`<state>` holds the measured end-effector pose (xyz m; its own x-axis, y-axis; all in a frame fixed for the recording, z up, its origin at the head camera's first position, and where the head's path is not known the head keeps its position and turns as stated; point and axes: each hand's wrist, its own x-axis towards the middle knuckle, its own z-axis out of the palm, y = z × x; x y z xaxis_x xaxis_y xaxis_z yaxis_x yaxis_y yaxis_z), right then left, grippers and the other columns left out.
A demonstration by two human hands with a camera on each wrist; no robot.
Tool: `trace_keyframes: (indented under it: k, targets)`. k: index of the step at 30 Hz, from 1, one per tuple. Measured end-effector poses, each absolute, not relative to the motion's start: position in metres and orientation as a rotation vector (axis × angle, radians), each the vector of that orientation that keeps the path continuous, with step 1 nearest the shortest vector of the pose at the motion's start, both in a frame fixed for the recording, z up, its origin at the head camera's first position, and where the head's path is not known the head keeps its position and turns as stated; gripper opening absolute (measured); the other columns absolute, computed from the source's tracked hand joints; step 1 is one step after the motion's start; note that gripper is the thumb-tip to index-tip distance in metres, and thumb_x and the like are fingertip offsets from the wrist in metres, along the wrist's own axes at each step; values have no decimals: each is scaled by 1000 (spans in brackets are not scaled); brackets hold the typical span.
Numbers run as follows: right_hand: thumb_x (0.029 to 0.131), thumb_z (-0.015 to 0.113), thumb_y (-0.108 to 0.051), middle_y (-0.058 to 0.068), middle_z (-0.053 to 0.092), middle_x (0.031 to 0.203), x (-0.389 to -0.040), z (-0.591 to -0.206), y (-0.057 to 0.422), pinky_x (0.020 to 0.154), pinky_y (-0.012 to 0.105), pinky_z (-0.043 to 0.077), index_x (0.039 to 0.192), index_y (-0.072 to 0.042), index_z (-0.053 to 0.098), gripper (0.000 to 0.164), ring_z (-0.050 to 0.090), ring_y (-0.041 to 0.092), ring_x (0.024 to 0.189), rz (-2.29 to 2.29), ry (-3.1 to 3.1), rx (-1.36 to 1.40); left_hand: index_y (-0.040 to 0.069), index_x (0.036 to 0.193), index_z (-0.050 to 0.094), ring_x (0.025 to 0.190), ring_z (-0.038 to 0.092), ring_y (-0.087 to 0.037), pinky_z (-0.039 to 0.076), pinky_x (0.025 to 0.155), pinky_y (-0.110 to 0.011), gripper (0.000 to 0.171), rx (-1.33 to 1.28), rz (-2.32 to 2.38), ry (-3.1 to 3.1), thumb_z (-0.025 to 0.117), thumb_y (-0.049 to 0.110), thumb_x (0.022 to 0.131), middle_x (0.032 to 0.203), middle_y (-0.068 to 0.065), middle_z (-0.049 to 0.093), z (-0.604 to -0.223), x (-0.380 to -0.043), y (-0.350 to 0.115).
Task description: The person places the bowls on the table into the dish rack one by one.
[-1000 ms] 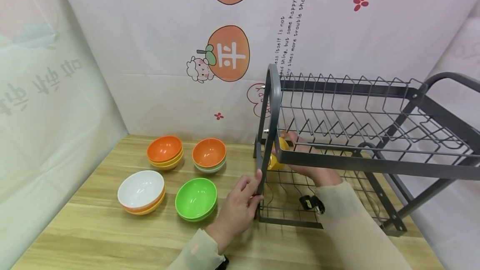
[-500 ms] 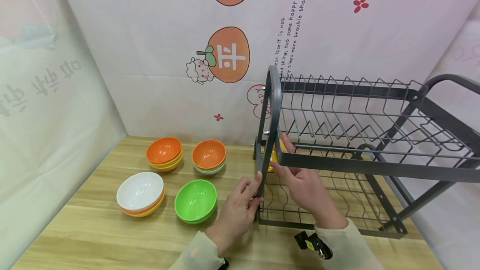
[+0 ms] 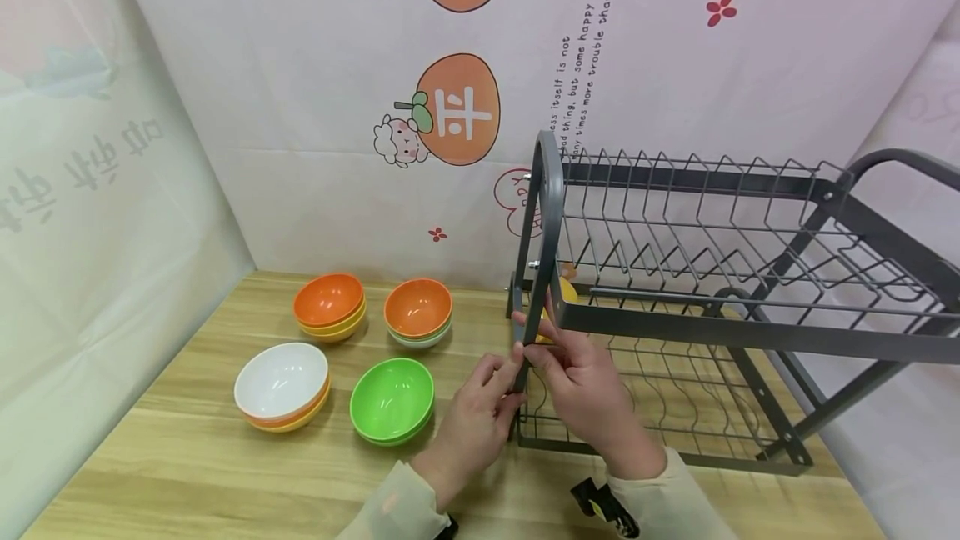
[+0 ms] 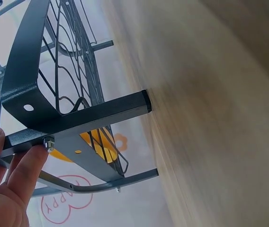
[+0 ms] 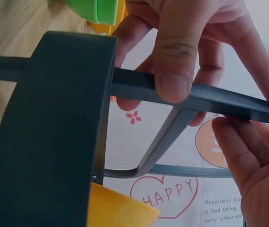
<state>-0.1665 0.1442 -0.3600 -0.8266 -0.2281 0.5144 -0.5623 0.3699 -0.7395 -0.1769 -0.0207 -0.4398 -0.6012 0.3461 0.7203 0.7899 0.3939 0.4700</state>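
Note:
A dark metal two-tier dish rack (image 3: pixel 667 325) stands on the right of the wooden table. My left hand (image 3: pixel 474 419) pinches its front left post (image 3: pixel 551 215); in the left wrist view a finger lies by a nut (image 4: pixel 49 143) on the frame. Just above, my right hand (image 3: pixel 592 390) holds the same post between thumb and fingers, and both hands show on the bar in the right wrist view. Behind the post, a yellow bowl (image 3: pixel 568 290) sits at the left end of the lower tier, mostly hidden by the frame and my right hand.
Left of the rack stand stacked bowls: an orange-topped stack (image 3: pixel 328 300) at the back, another orange-topped stack (image 3: pixel 417 307) beside it, a white-topped one (image 3: pixel 281 382) and a green one (image 3: pixel 392 401). A printed cloth (image 3: pixel 337 207) hangs behind the table (image 3: pixel 202 457).
My right hand has drawn back from the yellow bowl inside the lower tier, leaving it there, and moved left onto the front post. My left hand has stayed on the post.

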Motion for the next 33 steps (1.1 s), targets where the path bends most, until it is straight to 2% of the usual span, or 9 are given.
trace_keyframes:
  k: [5,8,12,14,18,21,23,26,33]
  targets:
    - [99,60,-9,-6,71,110,-165,-363,140,47,19,46,123,-14,69,27,53,3,56,1375,-2233,709,31,160,21,91,59,-12,55,81,-24,96,-962,-1133,-2141,74,-1,87,109,-2,53,-441,-177,-21]
    - [98,60,-4,-3,73,107,-165,-364,138,63,20,57,117,-13,70,23,65,3,71,1352,-2177,744,31,160,21,91,60,-13,56,81,-24,96,-959,-1128,-2139,74,-1,87,109,-3,54,-442,-176,-21]
    - [97,60,2,3,73,106,-167,-366,138,74,29,60,116,-12,69,26,70,14,88,1366,-2122,790,31,160,25,96,63,-17,56,81,-21,93,-944,-1145,-2173,72,-5,88,115,-5,59,-439,-173,-23]
    - [96,60,4,5,73,104,-168,-367,139,72,29,60,119,-11,69,29,71,14,86,1351,-2108,810,31,159,28,102,64,-19,55,80,-18,91,-941,-1195,-2218,70,-7,88,121,-4,59,-434,-170,-26]
    - [93,62,8,2,71,89,-169,-369,140,53,18,52,118,-7,69,30,59,5,60,1271,-2109,820,30,157,33,99,66,-21,56,78,-19,83,-927,-1252,-2334,68,-3,89,129,-2,59,-419,-163,-36]
    - [93,61,10,1,71,90,-168,-371,141,53,16,51,132,-4,62,42,59,6,60,1233,-2114,821,31,156,36,90,66,-18,58,77,-26,77,-865,-1179,-2451,69,7,91,132,-2,57,-403,-158,-47]
    - [93,60,11,2,72,96,-167,-371,141,63,18,56,146,-6,50,57,68,12,71,1236,-2119,825,33,156,35,86,66,-16,58,78,-32,74,-780,-1103,-2546,70,15,93,136,-3,54,-392,-155,-55]
    - [93,59,12,3,72,105,-166,-372,139,75,23,58,158,-12,29,75,71,19,85,1251,-2122,836,35,156,34,99,65,-23,57,84,-42,73,-576,-966,-2696,71,27,93,141,-7,50,-377,-152,-73]
    - [93,60,11,2,72,104,-165,-371,137,73,22,58,158,-14,30,75,71,15,84,1236,-2117,815,27,157,33,114,57,-47,49,90,-63,84,-245,-765,-3041,76,41,87,151,-24,36,-354,-156,-133]
